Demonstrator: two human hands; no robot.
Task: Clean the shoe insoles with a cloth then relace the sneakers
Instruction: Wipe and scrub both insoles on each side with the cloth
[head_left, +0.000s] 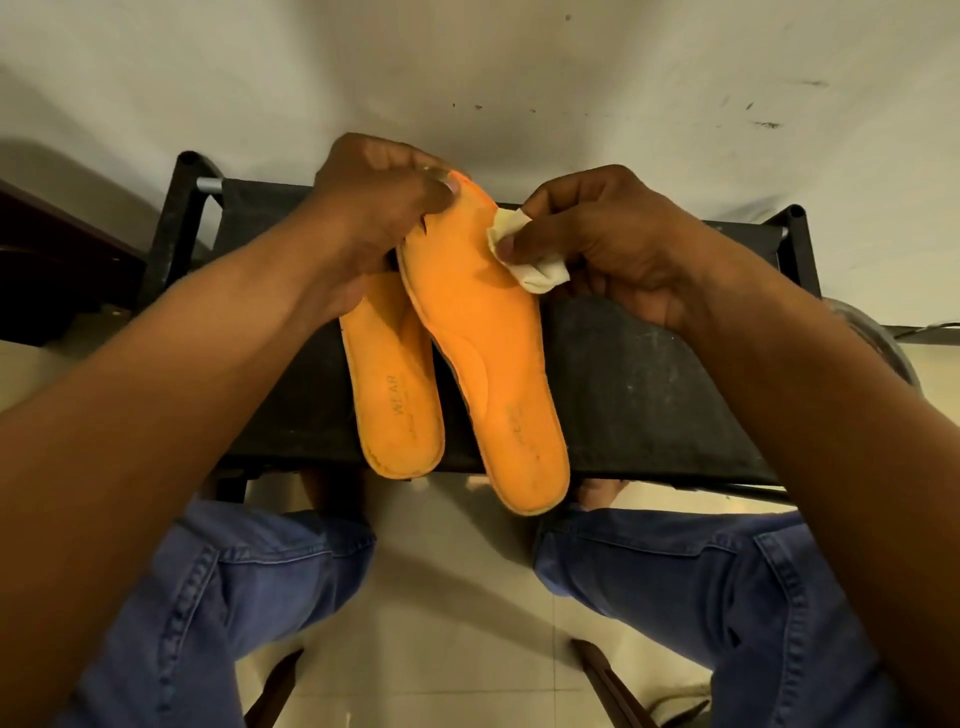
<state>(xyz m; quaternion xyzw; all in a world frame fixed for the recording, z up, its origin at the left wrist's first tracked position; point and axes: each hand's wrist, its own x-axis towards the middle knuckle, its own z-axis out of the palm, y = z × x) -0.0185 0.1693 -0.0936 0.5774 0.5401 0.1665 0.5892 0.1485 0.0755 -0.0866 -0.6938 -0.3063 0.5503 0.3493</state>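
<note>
Two orange insoles hang over a black fabric stool. My left hand (374, 208) grips both at their toe ends: the nearer, larger-looking insole (478, 353) lies on the right and partly overlaps the other insole (395, 395), which bears the word WEAR. My right hand (587, 244) pinches a small crumpled cream cloth (524, 254) and presses it against the upper right edge of the right insole. No sneakers or laces are in sight.
The black stool (649, 384) with metal frame posts stands against a scuffed white wall (519, 67). My knees in blue jeans (675, 587) sit below it over a pale tiled floor. Dark furniture (47, 260) is at the left, a round metal object (878, 343) at the right.
</note>
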